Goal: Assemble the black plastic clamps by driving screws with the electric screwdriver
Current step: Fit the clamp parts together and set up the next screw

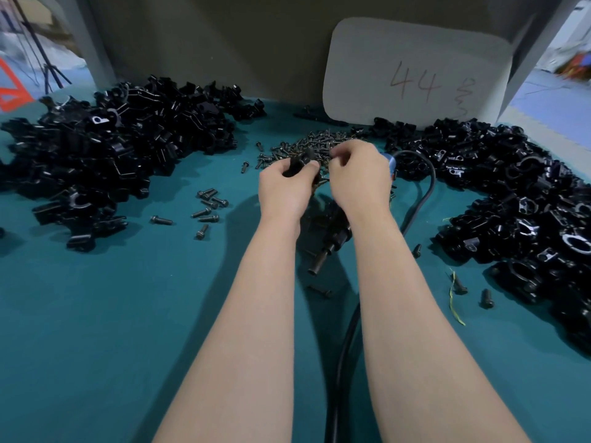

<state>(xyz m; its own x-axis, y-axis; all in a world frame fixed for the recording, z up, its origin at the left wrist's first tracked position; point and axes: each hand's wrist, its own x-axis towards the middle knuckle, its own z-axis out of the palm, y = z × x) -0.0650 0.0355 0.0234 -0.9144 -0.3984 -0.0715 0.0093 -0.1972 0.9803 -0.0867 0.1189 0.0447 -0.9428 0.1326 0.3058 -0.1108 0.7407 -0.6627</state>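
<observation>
The left hand [281, 187] grips one black clamp [302, 159] above the heap of screws [307, 143]. The right hand [358, 174] curls its fingers beside it; whether it pinches a screw, I cannot tell. The screwdriver [329, 247] lies on the table [112, 314], so this clamp seems not yet screwed, and a big pile of parts [112, 148] remains

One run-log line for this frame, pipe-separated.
left hand: holds black clamp | right hand: curled over screw pile, contents unclear | electric screwdriver: lies on table, unheld
</observation>
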